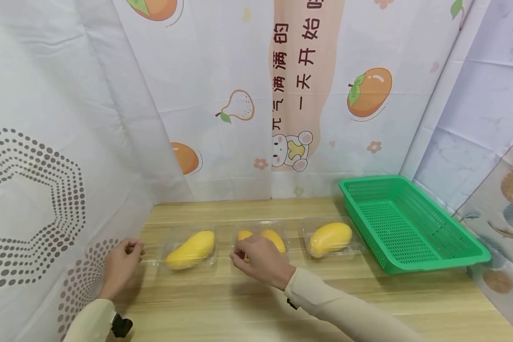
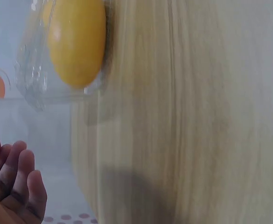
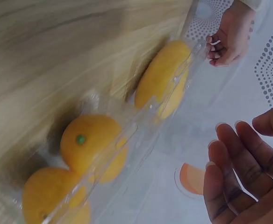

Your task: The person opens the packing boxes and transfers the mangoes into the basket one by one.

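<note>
A yellow mango (image 1: 191, 250) lies in a clear plastic box (image 1: 171, 237) at the left of the table. Just left of that box hovers my left hand (image 1: 121, 267), its fingers loosely bent around nothing. Two oranges (image 3: 93, 147) sit in the middle clear box (image 1: 261, 226). Over it is my right hand (image 1: 258, 256), hiding part of the fruit in the head view. Its fingers look relaxed in the right wrist view and hold nothing. Another mango (image 1: 330, 239) rests in the right clear box (image 1: 314, 222).
A green plastic basket (image 1: 436, 263) stands at the right of the wooden table (image 1: 205, 308), close to the right box. Printed curtains (image 1: 222, 57) hang behind the table and along both sides.
</note>
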### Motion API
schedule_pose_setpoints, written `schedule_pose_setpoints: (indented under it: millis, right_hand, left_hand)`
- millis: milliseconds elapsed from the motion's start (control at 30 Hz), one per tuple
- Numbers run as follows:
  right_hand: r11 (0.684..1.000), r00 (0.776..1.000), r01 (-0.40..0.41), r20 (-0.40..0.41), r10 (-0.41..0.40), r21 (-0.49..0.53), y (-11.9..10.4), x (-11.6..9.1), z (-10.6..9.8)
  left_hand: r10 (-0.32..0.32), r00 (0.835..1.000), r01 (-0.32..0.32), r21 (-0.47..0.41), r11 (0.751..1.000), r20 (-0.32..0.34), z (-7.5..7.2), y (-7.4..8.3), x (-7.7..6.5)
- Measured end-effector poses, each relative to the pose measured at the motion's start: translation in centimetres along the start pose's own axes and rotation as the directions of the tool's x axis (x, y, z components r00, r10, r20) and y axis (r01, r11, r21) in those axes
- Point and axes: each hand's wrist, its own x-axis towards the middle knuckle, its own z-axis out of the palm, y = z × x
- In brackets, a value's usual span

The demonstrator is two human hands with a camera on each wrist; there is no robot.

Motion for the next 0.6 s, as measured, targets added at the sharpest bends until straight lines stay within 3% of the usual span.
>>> schedule_pose_setpoints:
  millis: [200, 333, 600]
  right_hand:
    - [1.0, 1.0, -0.009, 0.016, 0.009, 0.018, -0.7, 0.4, 0.8]
    - [0.999, 1.0, 0.004, 0.01, -0.004, 0.032, -1.3, 0.8, 1.1]
    - [1.0, 0.998, 0.018, 0.056, -0.02, 0.024, -2.6, 1.8, 2.3]
  left_hand:
    - [-0.057, 0.998, 0.057, -0.003, 0.998, 0.022, 0.0, -0.8, 0.2]
    - [-0.099, 0.992, 0.104, -0.074, 0.992, 0.076, 0.0, -1.1, 0.3]
    - [-0.164, 0.958, 0.215, -0.211, 0.954, 0.236, 0.0, -1.6, 0.4]
